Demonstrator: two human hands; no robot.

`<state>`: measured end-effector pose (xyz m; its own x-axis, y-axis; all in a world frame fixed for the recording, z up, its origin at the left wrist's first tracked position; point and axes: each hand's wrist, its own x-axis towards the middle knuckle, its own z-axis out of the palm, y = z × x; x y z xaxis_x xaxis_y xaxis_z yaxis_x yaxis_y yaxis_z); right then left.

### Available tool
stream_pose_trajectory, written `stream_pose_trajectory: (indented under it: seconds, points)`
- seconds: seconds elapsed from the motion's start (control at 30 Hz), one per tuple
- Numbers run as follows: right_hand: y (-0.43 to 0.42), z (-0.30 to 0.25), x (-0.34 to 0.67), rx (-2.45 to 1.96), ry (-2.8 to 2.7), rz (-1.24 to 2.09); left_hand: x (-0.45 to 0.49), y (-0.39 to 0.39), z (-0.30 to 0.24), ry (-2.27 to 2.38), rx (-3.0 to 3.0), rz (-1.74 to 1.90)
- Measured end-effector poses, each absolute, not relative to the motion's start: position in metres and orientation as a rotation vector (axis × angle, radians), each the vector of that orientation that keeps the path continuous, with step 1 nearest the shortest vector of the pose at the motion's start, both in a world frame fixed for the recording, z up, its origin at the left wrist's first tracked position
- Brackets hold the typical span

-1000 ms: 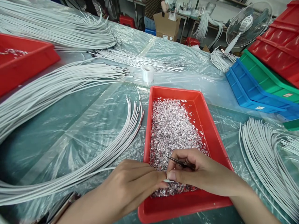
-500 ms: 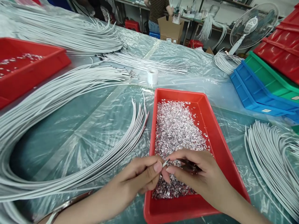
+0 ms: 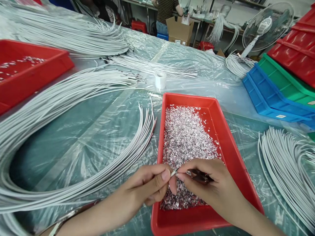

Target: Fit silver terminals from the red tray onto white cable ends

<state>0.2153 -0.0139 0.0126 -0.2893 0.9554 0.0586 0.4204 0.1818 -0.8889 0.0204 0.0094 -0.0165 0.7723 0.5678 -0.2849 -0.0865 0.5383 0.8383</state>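
My left hand (image 3: 147, 185) pinches the tip of a thin white cable (image 3: 174, 172) between thumb and forefinger, over the near left part of a red tray (image 3: 228, 137). My right hand (image 3: 209, 188) meets it fingertip to fingertip and holds dark tweezers (image 3: 200, 177) under the fingers. The tray holds a heap of small shiny silver pieces (image 3: 184, 137). To the tray's left, a fan of white cables (image 3: 118, 157) curves across the plastic-covered table.
Big bundles of white cables lie left (image 3: 49, 95), far back (image 3: 73, 36) and right (image 3: 283, 160). A second red tray (image 3: 29, 78) sits at left. A tape roll (image 3: 160, 80) stands behind the tray. Blue (image 3: 268, 95), green and red bins stack at right, by a fan (image 3: 265, 26). A person stands far back.
Both hands have lifted slightly and the cable tip now sits between the fingertips above the silver pieces; the view shifted a little. Over the last half second almost nothing moved.
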Motion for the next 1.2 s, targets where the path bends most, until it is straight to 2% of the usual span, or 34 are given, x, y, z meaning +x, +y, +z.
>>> stream_pose_trajectory:
  seconds: [0.7,1.0,1.2]
  points:
    - [-0.0141,0.0131,0.2151,-1.238,-1.867,0.997,0.0213,0.0088,-0.0169,0.598,0.921,0.422]
    - [-0.0141,0.0156,0.2163,-1.252,-1.858,1.082,0.0241,0.0105,-0.0104,0.708,1.091,0.409]
    - [-0.0164,0.0122,0.215,-1.225,-1.822,1.073,0.0268,0.0102,-0.0148,0.87,1.237,0.583]
